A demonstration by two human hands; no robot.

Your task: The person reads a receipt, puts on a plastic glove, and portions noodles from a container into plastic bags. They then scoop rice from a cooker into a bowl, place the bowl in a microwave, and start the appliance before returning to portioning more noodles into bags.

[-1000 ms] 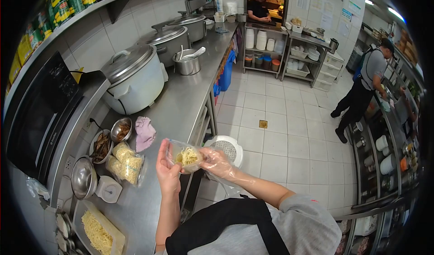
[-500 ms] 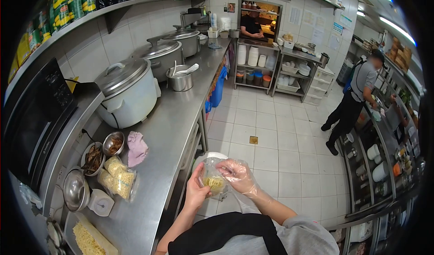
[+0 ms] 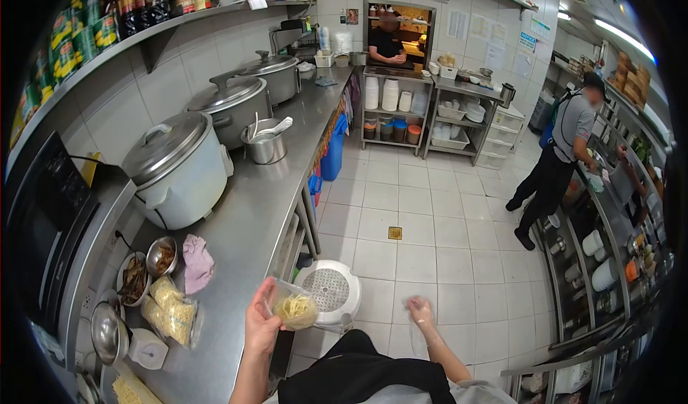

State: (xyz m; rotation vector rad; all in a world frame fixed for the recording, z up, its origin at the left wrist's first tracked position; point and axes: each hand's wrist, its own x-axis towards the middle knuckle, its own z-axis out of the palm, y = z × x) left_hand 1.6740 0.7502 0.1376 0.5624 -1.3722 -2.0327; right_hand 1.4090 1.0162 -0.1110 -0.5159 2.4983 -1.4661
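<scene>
My left hand (image 3: 264,316) is closed on the upper part of a small clear plastic bag of noodles (image 3: 296,309). Pale yellow strands show in the bag, which hangs to the right of my fingers in front of a white stool. My right hand (image 3: 420,311), in a thin clear plastic glove, is held out low over the floor tiles, away from the bag. Its fingers are curled in, and I see nothing between them. Loose clear plastic hangs by that wrist.
The steel counter (image 3: 240,210) on my left bears a tray of noodles (image 3: 127,391), a kitchen scale (image 3: 148,349), filled bags (image 3: 170,311), bowls, a pink cloth (image 3: 198,263) and big cookers. A white stool (image 3: 331,289) stands ahead. A co-worker (image 3: 570,142) works at the right shelves.
My right hand has left the bag and moved right and down. My left hand has carried the bag of noodles leftward. The stool now shows more fully.
</scene>
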